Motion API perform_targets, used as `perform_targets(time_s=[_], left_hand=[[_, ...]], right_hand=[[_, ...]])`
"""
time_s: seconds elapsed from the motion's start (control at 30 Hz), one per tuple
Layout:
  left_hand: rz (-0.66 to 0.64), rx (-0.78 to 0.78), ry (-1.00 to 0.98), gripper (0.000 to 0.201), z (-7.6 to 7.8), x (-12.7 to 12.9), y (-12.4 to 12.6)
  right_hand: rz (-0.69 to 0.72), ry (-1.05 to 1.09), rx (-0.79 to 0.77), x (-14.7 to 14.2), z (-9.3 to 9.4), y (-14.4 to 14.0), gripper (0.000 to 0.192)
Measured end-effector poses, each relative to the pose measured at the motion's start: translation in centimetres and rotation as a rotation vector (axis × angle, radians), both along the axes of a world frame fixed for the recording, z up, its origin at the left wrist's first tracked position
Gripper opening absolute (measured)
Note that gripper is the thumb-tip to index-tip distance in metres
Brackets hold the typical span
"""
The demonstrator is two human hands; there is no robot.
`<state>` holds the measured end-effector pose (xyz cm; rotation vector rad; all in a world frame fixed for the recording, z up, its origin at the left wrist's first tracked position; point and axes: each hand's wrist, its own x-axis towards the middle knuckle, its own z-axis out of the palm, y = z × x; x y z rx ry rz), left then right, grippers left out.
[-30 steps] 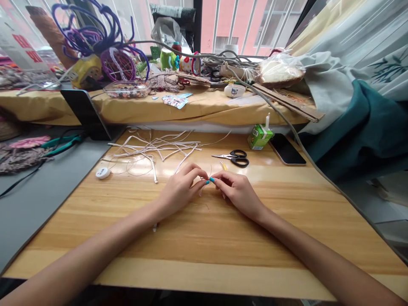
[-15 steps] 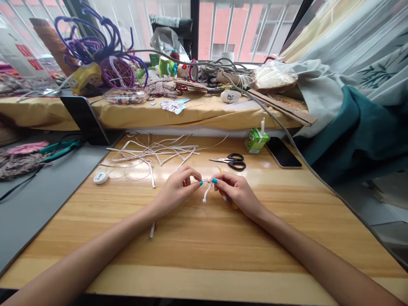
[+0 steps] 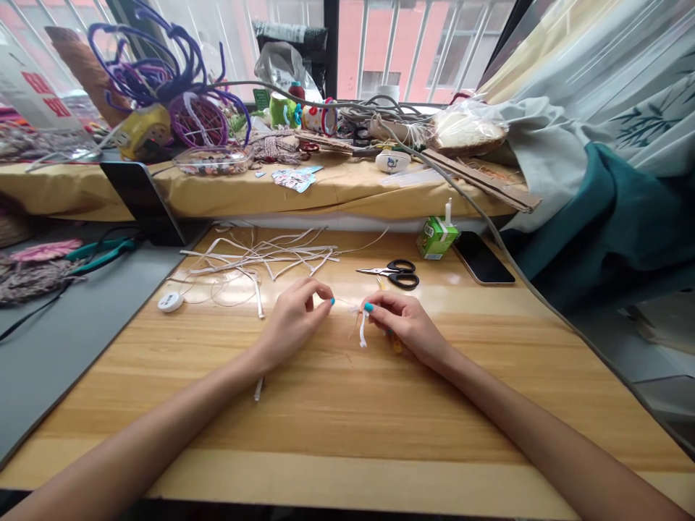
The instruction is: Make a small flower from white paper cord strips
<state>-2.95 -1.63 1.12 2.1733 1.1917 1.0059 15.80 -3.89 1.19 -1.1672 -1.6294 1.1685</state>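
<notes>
Over the middle of the wooden table, my right hand pinches a bunched white ribbon, one end of which hangs down. Something yellow shows partly hidden behind that hand's fingers. My left hand is closed in a pinch to the left, drawing out a thin thread that runs across to the ribbon. Another white ribbon end pokes out below my left wrist. Just beyond my right hand lie scissors with black handles, their blades pointing left.
Loose white ribbons lie tangled at the table's back left, near a round white spool. A green drink carton and a phone are at the back right. A cable crosses the right side. Craft items crowd the windowsill.
My left hand has moved a little left, away from the right, and a thread now stretches between them. The ribbon has shifted slightly right with my right hand.
</notes>
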Motion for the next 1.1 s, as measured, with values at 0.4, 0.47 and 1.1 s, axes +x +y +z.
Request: perform_targets(time_s=[0.4, 0.47, 1.1], left_hand=[[-0.056, 0.242, -0.067, 0.007, 0.0, -0.5, -0.1], [0.003, 0.176, 0.028, 0.006, 0.0, -0.6, 0.6], [-0.171, 0.066, 0.277, 0.008, 0.2, -0.5, 0.8]], right_hand=[[-0.202, -0.072, 0.062, 0.4, -0.4, 0.3, 0.018], [-0.171, -0.023, 0.075, 0.4, -0.3, 0.3, 0.017], [-0.181, -0.096, 0.296, 0.2, 0.0, -0.3, 0.012]])
